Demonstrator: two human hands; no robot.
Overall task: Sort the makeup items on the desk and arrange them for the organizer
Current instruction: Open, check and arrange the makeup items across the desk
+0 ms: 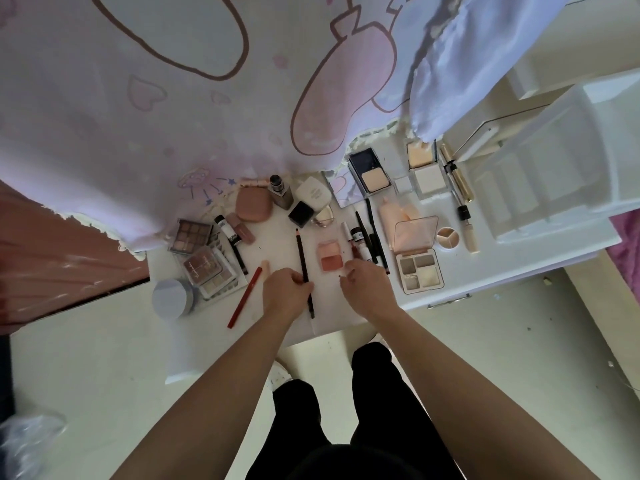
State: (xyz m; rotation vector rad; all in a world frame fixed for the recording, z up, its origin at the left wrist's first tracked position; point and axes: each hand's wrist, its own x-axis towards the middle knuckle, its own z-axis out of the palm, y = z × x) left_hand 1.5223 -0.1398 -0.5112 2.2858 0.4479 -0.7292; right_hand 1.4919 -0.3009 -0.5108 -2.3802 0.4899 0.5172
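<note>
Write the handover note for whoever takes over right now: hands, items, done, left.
Left hand grips a dark pencil over the desk.
Right hand is curled beside the pink blush compact; whether it holds anything is unclear.
Red pencil lies left of the left hand.
Done: little; makeup lies spread over the desk.
Left: group the items and arrange them for the white organizer at the right.

One red pencil [244, 297], one grey jar [171, 298], one two-pan blush [330, 256], one organizer [554, 188].

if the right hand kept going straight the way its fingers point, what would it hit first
Most likely the small two-tone pink blush palette, which lies just ahead of the right hand. The hand's height above the desk is unclear.
</note>
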